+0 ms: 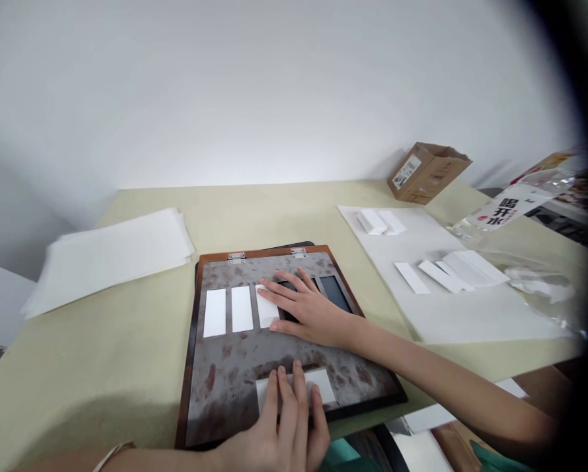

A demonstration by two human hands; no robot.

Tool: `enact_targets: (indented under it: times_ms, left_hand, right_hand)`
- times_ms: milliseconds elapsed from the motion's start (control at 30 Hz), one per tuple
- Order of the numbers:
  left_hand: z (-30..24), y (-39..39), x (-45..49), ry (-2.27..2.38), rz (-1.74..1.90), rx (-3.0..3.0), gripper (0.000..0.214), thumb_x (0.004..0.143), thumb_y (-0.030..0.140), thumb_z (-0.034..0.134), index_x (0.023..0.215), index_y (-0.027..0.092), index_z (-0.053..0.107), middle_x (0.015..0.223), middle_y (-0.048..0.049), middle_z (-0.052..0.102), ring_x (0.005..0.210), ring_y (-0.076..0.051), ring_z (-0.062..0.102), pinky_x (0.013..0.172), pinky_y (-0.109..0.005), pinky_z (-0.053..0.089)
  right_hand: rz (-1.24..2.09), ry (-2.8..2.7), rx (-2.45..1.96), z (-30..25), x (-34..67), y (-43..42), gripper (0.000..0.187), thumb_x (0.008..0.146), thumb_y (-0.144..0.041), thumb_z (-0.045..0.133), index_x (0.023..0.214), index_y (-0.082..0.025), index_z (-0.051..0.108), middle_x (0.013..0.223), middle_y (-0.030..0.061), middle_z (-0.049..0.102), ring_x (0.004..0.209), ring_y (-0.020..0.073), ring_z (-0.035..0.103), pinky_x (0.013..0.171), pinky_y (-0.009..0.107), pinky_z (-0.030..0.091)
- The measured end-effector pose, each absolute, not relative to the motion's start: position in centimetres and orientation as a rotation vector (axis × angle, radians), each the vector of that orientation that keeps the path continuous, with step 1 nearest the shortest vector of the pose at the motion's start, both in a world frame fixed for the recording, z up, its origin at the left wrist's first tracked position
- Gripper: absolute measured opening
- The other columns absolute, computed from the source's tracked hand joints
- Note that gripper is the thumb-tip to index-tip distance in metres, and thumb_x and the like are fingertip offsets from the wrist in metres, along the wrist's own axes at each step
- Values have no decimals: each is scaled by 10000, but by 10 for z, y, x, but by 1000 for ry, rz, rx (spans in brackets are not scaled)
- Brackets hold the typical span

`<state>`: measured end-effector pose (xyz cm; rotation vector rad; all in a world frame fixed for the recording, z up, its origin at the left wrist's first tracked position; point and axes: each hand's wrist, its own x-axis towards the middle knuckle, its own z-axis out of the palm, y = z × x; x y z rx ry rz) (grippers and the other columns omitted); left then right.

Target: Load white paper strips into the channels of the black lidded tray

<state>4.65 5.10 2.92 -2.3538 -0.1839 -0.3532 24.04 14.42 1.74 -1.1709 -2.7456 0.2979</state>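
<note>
A rusty grey metal plate [235, 367] in a brown frame lies in front of me, with several upright slots. Three white strips fill the left slots [214, 313]; two dark slots [335, 292] at the right stay uncovered. My right hand [306, 308] lies flat and open, its fingertips pressing on the third white strip [267, 308]. My left hand [286, 426] rests flat with fingers together on a white card [323, 383] at the plate's near edge.
A stack of thin white sheets [111, 252] lies at the left. On a large white sheet [446, 308] at the right lie loose white strips [441, 275] and small blocks [377, 221]. A cardboard box [426, 172] and a plastic bag [514, 203] stand beyond.
</note>
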Motion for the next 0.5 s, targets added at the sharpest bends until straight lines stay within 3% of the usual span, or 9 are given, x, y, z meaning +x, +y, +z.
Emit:
enact_targets:
  times_ms: [267,500]
  left_hand:
    - [29,50,46,-195,-360,-2351,439,941,427,467,1130,59,614,1007,-180,695,855,-265,689,717,-339,576]
    - [31,50,47,-183,-351,-2361,430,949,391,442,1138,45,612,1008,-182,695,852,-266,694,711,-318,588]
  right_hand:
    - [259,-2770,-1185,18,250,136,641,954,-583,339,1502,-300,165,1556,-4,206,1445,317,113,1116,672,81]
    - [237,-2777,-1167,15,251,135,635,960,-562,344,1503,-289,160,1552,-2,216,1443,318,118,1114,676,87]
